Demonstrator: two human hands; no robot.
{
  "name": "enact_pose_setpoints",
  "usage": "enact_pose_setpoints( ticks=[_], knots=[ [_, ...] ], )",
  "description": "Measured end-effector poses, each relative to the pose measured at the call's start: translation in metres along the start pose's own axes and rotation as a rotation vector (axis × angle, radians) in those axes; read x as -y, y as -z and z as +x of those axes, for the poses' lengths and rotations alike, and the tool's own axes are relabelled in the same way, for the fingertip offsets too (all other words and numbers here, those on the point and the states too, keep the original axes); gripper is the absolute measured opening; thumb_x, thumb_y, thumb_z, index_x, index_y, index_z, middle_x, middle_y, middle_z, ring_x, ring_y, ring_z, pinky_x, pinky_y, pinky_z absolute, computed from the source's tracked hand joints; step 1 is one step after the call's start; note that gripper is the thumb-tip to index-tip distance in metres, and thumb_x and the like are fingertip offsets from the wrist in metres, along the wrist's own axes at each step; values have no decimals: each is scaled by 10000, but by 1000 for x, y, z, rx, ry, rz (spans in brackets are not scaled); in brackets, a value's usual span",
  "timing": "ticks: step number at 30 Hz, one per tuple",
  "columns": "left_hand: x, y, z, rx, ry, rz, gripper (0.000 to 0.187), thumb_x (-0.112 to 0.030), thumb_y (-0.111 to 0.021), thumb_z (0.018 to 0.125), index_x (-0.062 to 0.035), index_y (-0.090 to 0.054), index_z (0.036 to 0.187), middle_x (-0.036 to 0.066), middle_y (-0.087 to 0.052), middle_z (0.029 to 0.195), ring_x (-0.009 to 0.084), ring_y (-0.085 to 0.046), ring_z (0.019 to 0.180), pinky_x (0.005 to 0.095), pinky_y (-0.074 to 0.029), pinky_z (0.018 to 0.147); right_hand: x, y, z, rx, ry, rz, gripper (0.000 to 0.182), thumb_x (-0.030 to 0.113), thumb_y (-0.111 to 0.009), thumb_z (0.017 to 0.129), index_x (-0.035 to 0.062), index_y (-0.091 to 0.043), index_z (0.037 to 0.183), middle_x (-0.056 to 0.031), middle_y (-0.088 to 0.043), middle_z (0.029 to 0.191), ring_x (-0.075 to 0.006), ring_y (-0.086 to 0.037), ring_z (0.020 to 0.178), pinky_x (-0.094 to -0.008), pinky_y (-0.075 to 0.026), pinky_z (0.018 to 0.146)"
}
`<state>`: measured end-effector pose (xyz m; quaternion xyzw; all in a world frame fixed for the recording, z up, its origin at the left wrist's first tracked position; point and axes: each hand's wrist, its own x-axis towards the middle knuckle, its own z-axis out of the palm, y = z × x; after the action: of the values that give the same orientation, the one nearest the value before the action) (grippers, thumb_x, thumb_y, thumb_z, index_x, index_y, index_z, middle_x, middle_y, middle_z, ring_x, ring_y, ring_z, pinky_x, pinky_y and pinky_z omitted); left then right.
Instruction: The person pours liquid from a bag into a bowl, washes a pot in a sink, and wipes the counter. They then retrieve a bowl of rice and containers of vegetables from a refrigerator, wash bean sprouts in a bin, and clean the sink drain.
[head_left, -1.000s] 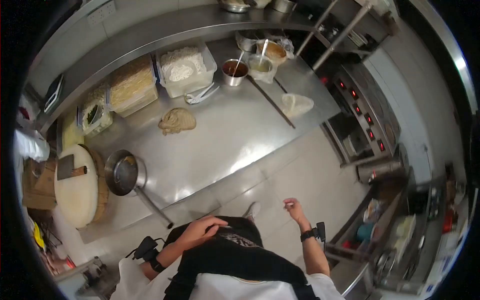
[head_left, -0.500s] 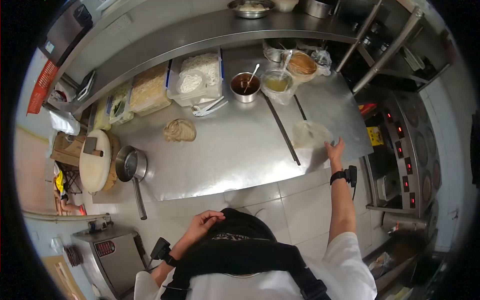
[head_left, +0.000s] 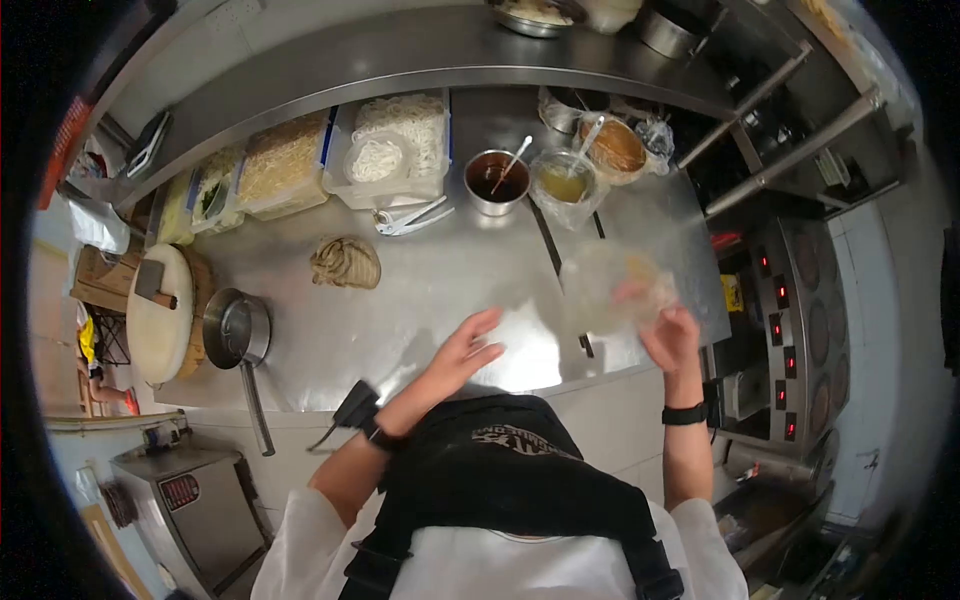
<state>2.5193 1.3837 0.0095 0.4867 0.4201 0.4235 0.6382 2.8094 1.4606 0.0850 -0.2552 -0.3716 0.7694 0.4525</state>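
Note:
My right hand (head_left: 672,342) grips the near right side of a thin clear plastic bag (head_left: 602,290), which is smeared by motion. The bag overlaps a pair of long dark chopsticks (head_left: 547,240) on the steel table. My left hand (head_left: 462,352) is raised over the table's front edge, thumb and fingers apart, holding nothing. Farther left on the table lies a crumpled tan cloth (head_left: 345,262). Behind it are white-handled tongs (head_left: 413,216).
Along the back stand a pot of dark sauce (head_left: 483,205), a bowl of yellowish liquid (head_left: 563,205), and tubs of noodles (head_left: 433,180) and shredded food (head_left: 275,205). At left sit a saucepan (head_left: 255,335) and a cleaver (head_left: 149,278) on a round board (head_left: 150,340). A cooker with red displays (head_left: 805,300) is at right.
My right hand has taken hold of the plastic bag and drawn it up and nearer. My left hand has risen from beside the apron to over the table, its fingers spreading.

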Motion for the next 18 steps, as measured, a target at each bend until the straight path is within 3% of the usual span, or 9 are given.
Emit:
enact_pose_setpoints(
  ticks=[2, 4, 6, 8, 9, 12, 14, 16, 18],
  knots=[
    [-6, -6, 36, 3, -27, -40, 503, -173, -492, 868, -44, -279, 1305, 97, -386, 1284, 161, -350, 1197, 317, -259, 1006, -18, -5, 8, 119, -100, 8, 572, 254, -590, 702, 14, -419, 1193, -175, -496, 1114, -290, -444, 1078, -424, -324, 939],
    [-3, -6, 61, 173, 12, -497, 539, -192, -502, 862, -60, -259, 1325, 101, -381, 1302, 187, -352, 1199, 344, -253, 1010, -39, -10, 17, 198, -124, -7, 564, 244, -602, 700, 27, -424, 1189, -151, -503, 1074, -273, -461, 1023, -422, -342, 908],
    [-4, 5, 62, 242, 102, -547, 570, -206, -521, 845, -75, -259, 1334, 116, -364, 1318, 193, -406, 1152, 361, -312, 973, -44, -12, 28, 290, -130, -13, 556, 235, -613, 698, 40, -428, 1185, -127, -511, 1035, -256, -479, 968, -420, -361, 878],
    [-2, 14, 54, 273, 107, -934, 495, -152, -516, 838, -18, -344, 1283, 112, -400, 1289, 188, -504, 1034, 327, -383, 919, -48, -9, 35, 174, -196, 99, 600, 321, -639, 714, -13, -427, 1166, -94, -525, 928, -205, -515, 880, -365, -411, 838],
    [-2, 20, 51, 124, 67, -967, 424, -183, -480, 847, -22, -416, 1234, 103, -484, 1205, 187, -559, 889, 306, -441, 822, -49, -6, 41, 137, -214, 201, 486, 335, -624, 758, 38, -461, 1107, -69, -523, 921, -160, -518, 846, -316, -432, 785],
    [-14, 46, 47, -41, 33, -1241, 400, -248, -427, 875, -27, -442, 1208, 88, -539, 1125, 161, -555, 812, 268, -457, 730, -64, 20, 73, -16, -311, 100, 312, 271, -554, 828, 78, -488, 1064, -15, -517, 861, -109, -497, 759, -268, -422, 675],
    [-2, 63, 48, -83, 64, -1148, 403, -282, -410, 883, -45, -453, 1206, 67, -560, 1050, 150, -555, 785, 269, -459, 717, -79, 36, 105, -70, -352, 56, 229, 238, -519, 862, 97, -501, 1042, 12, -514, 831, -83, -486, 715, -244, -416, 620],
    [-4, 73, 53, -115, 98, -1045, 408, -315, -393, 892, -63, -463, 1205, 45, -580, 975, 139, -554, 758, 270, -461, 704, -97, 51, 139, 149, -281, -768, 197, 229, -532, 847, 89, -537, 987, 33, -493, 755, -57, -454, 673, -202, -375, 596],
    [-12, 75, 61, -240, 86, -417, 373, -309, -428, 892, -69, -507, 1167, 0, -576, 902, 80, -513, 719, 220, -430, 654, -121, 68, 176, 105, -220, -743, 161, 213, -521, 855, 85, -531, 954, 31, -481, 710, -61, -450, 633, -202, -371, 557]
  ],
)
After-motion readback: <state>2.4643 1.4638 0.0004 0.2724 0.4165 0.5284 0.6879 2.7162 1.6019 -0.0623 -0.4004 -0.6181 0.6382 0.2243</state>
